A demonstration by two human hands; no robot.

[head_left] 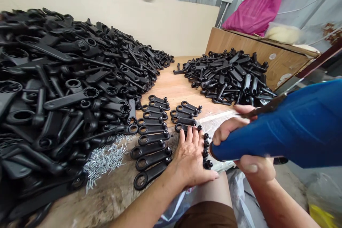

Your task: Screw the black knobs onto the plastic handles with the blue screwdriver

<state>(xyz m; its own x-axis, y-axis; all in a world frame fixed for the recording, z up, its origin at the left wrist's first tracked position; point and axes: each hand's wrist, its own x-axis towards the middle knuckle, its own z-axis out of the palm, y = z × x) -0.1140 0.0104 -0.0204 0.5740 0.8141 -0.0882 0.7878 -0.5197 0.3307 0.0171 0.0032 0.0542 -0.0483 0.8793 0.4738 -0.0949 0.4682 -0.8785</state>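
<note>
Head view: the left hand [189,156] lies palm down and open, fingers slightly spread, across the near part of the right-hand row of black handles [184,119]. It grips none of them; the flat palm probably steadies the parts in their line. The right hand [251,167] is closed around the narrow end of a blue tapered tool [240,140], thumb below and fingers above, close by the knobs that show past the left hand. That grip near the tip seems meant for control, since the wide body slopes up and away to the right. What its tip does is too hidden to tell.

Just left of the left hand, a second row of black handles [155,137] runs away over the tabletop [171,83]. Ring ends point left and knobs right — a uniform order that likely makes each knob easy to reach in turn. Small metal pins [105,160] lie loose beside that row, apparently placed within easy reach.

Farther out, a large heap of black parts [80,67] fills the left side, with a smaller heap [227,73] beyond the rows on the right. A cream board [181,25] stands behind, perhaps to stop parts sliding off — and a pink bag [256,5] sits on a wooden box [240,41] at the right.
</note>
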